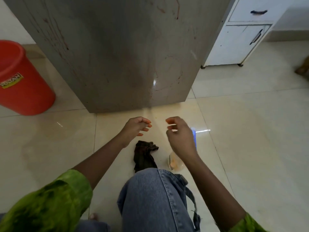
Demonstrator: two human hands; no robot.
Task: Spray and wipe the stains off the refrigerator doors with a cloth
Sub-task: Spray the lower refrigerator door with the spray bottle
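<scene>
The grey refrigerator door [120, 52] fills the upper middle, streaked with reddish-brown stains. A dark crumpled cloth [143, 156] lies on the floor just ahead of my bent knee. To its right stands a clear spray bottle [174, 162] with orange liquid, partly hidden behind my right wrist. My left hand [136, 127] and my right hand [179, 133] hover above the floor in front of the door's bottom edge, fingers loosely curled and apart, holding nothing.
A red plastic bucket [21, 79] stands on the floor to the left of the refrigerator. A white cabinet [239, 39] with dark handles stands at the right. Glossy cream floor tiles [250, 131] spread all around. My knee in blue jeans [150, 198] is low in view.
</scene>
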